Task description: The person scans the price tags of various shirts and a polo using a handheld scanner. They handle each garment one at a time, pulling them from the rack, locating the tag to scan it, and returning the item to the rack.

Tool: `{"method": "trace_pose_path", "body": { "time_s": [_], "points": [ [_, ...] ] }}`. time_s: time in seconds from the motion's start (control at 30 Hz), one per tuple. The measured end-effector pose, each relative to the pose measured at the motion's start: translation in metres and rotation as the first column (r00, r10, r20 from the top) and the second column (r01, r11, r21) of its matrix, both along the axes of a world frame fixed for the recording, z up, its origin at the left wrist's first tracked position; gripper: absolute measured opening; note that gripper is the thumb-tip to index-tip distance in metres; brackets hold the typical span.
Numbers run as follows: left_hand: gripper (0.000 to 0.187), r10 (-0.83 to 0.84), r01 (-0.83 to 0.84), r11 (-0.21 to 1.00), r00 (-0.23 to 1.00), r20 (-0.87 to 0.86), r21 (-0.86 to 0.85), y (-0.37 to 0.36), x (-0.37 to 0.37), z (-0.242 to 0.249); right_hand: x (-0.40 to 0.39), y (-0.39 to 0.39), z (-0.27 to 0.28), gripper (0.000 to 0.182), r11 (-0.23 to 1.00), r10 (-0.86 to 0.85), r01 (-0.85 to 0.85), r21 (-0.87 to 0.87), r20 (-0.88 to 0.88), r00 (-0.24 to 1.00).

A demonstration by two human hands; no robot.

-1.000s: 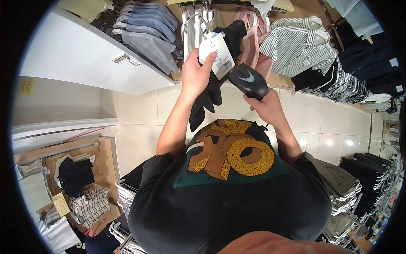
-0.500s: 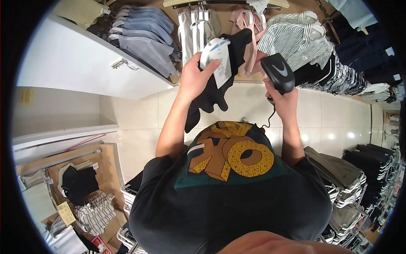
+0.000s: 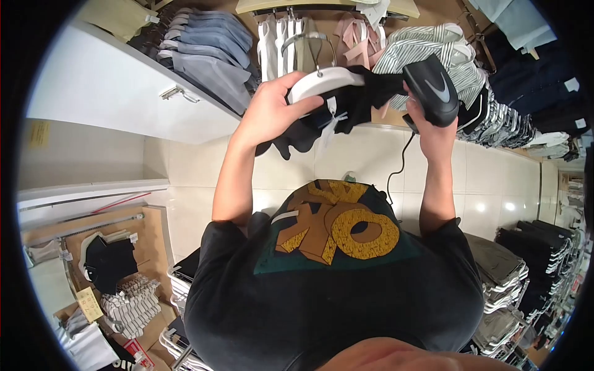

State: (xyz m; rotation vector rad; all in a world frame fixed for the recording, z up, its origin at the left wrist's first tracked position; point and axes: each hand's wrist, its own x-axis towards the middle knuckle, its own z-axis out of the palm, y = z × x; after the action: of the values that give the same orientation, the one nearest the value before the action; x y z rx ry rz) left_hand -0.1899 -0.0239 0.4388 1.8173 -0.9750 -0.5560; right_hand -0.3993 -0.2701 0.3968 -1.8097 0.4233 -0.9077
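Note:
My left hand (image 3: 269, 111) is closed round one end of a white clothes hanger (image 3: 328, 83) with a metal hook. A black garment (image 3: 300, 137) with a wavy edge hangs from it, and a white price tag (image 3: 330, 127) dangles loose below the hanger. In my right hand (image 3: 437, 139) is a black barcode scanner (image 3: 433, 89), its cable (image 3: 403, 162) trailing down toward my body. The garment's right end reaches up to the scanner and overlaps my right fingers in this view.
Ahead hang blue shirts (image 3: 213, 40), pink clothes (image 3: 359, 40) and striped shirts (image 3: 427, 46). A white cabinet door (image 3: 139, 80) stands at the left. Stacks of folded trousers on hangers (image 3: 495, 263) lie behind at right. Tiled floor (image 3: 365, 154) shows below my hands.
The hanger has turned to lie crosswise, and the tag has slipped from under my left thumb to dangle. My right hand with the scanner has moved right; my left hand slightly left.

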Motion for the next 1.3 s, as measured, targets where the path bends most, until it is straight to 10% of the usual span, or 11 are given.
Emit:
{"method": "trace_pose_path", "body": {
  "time_s": [0.2, 0.67, 0.93, 1.0, 1.3],
  "points": [
    [0.039, -0.156, 0.157, 0.988, 0.978, 0.138, 0.002, -0.030, -0.029, -0.047, -0.023, -0.027, -0.024, 0.026, 0.981, 0.192, -0.189, 0.039, -0.148, 0.970],
    [0.016, 0.178, -0.068, 0.928, 0.944, 0.276, -0.367, -0.217, 0.048, -0.213, -0.022, -0.039, -0.060, 0.030, 0.940, 0.324, -0.267, 0.210, -0.314, 0.892],
    [0.024, 0.224, -0.184, 0.960, 0.957, 0.184, -0.212, -0.282, 0.158, -0.330, 0.093, -0.063, -0.147, 0.029, 0.956, 0.253, -0.177, 0.233, -0.351, 0.902],
    [0.024, 0.211, -0.170, 0.957, 0.964, 0.164, -0.235, -0.299, 0.200, -0.346, 0.131, -0.069, -0.159, 0.024, 0.977, 0.189, -0.204, -0.055, -0.198, 0.962],
    [0.034, 0.230, -0.227, 0.973, 0.959, 0.164, -0.034, -0.355, 0.331, -0.341, 0.249, -0.086, -0.194, 0.030, 0.997, 0.034, -0.010, 0.080, -0.302, 0.953]
  ]
}}
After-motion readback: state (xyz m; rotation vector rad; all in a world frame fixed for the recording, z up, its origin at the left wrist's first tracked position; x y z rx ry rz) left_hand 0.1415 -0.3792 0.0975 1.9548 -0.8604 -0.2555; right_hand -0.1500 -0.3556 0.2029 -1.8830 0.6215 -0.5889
